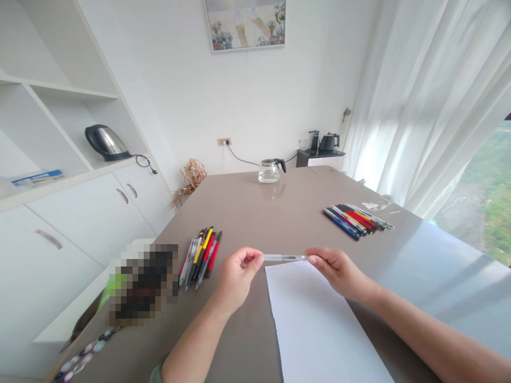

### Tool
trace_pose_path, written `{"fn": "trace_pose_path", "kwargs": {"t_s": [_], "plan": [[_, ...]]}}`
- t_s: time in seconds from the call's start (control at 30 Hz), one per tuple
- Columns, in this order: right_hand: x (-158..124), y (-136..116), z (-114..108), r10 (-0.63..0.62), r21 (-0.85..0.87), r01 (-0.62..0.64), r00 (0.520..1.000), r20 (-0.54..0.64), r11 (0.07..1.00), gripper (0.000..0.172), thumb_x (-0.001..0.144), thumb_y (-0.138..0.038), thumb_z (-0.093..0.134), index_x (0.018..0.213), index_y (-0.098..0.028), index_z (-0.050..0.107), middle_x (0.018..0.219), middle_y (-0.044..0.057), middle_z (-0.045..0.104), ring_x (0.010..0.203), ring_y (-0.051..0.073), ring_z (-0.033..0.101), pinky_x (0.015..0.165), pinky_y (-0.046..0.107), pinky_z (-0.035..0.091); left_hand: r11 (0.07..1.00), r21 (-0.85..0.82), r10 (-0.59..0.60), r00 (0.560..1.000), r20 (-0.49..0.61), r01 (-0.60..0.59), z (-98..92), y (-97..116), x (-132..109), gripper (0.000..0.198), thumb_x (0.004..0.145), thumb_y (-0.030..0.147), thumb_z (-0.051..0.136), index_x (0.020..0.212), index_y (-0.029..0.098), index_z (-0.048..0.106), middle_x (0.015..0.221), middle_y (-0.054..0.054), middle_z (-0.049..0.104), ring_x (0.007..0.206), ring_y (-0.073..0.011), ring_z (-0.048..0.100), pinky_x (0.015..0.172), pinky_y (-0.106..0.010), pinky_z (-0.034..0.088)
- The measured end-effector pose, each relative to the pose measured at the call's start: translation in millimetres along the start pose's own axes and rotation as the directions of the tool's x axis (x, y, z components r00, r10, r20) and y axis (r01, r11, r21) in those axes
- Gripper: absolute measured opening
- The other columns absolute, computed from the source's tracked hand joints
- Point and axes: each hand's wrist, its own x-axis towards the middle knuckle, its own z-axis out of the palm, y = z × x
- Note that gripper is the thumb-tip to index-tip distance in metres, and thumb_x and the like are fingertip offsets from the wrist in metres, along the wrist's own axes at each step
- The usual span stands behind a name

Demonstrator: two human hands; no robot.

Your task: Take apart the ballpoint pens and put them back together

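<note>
A clear pen (282, 257) is held level between my two hands, just above the top edge of a white sheet of paper (319, 324). My left hand (240, 274) pinches the pen's left end between thumb and fingers. At the other end, my right hand (333, 268) grips the tip the same way. Left of my left hand lies a loose pile of pens (202, 255) in black, yellow, red and clear. Farther off on the right, a second group of pens (357, 219) lies side by side in a slanted row.
A glass teapot (269, 171) with a black handle stands at the table's (239, 207) far end. A blurred-out dark item (146, 287) and a beaded strap (82, 355) lie along the left edge. Paper scraps (376, 205) lie past the right-hand pens.
</note>
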Motion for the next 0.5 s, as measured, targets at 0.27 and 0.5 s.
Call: {"fn": "trace_pose_path", "kwargs": {"t_s": [0.27,0.5], "plan": [[-0.2,1.5,0.3,0.004,0.013,-0.004,1.000,0.003,1.000,0.043,0.083,-0.048,0.030,0.086,-0.016,0.059,0.063,0.003,0.053,0.058,0.014,0.045,0.051,0.023,0.038,0.999,-0.019,-0.045,0.998,0.033,0.046,-0.5,-1.6,0.3,0.034,0.073,0.045,0.051,0.075,0.013,0.061,0.065,-0.004,0.059,0.062,-0.0153,0.053,0.060,-0.026,0.043],[0.1,3.4,-0.3,0.004,0.011,-0.004,1.000,0.019,1.000,0.041,0.084,-0.045,0.029,0.088,-0.016,0.058,0.063,0.002,0.049,0.058,0.013,0.042,0.052,0.023,0.036,1.000,-0.019,0.005,1.000,-0.015,-0.005,-0.3,0.2,0.7,0.030,0.070,0.038,0.057,0.091,0.017,0.060,0.074,-0.003,0.058,0.065,-0.0133,0.052,0.060,-0.024,0.041]]}}
